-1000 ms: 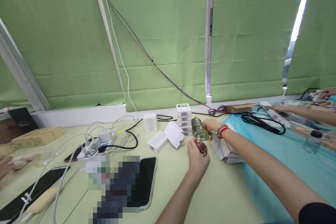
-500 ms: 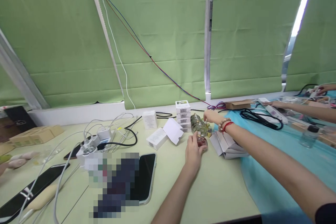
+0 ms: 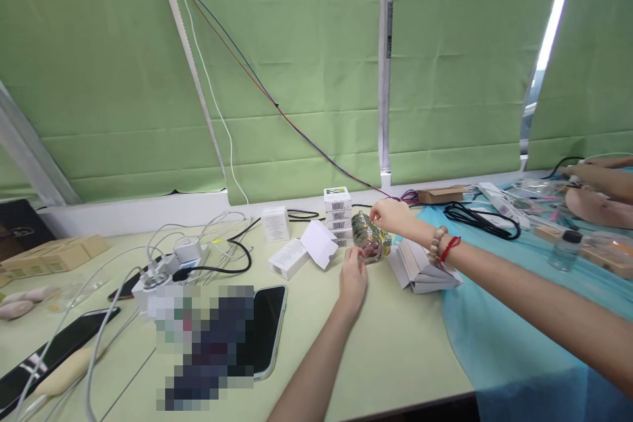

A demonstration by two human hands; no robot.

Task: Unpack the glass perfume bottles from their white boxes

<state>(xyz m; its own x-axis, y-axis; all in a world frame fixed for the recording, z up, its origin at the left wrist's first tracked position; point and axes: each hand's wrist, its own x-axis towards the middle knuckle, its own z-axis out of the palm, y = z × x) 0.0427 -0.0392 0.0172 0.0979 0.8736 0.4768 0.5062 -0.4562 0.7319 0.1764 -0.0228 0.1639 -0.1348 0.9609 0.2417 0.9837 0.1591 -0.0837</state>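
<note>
A row of small clear glass jars (image 3: 364, 237) stands on the pale green table, between a stack of white boxes (image 3: 338, 217) and a few folded white cartons (image 3: 420, 267). My left hand (image 3: 353, 280) is at the near end of the row, fingers and thumb closed at the edge of the front jar, which looks reddish inside. From the right my right hand (image 3: 395, 219) reaches over the row with its fingertips bent down together at the jars; what they pinch is too small to make out. An opened white box (image 3: 291, 257) with its flap raised lies left of my left hand.
At left lie a phone (image 3: 270, 330), a power strip (image 3: 161, 283) with white cables, and a wooden block (image 3: 59, 256). Blue cloth (image 3: 494, 316) covers the right side, with a coiled black cable (image 3: 479, 221) and a bottle (image 3: 566, 250). Another person's arms (image 3: 601, 194) are at far right.
My left hand has drawn from around the front jar to its left edge. My right hand has shifted slightly inward over the jars. The view has turned slightly right.
</note>
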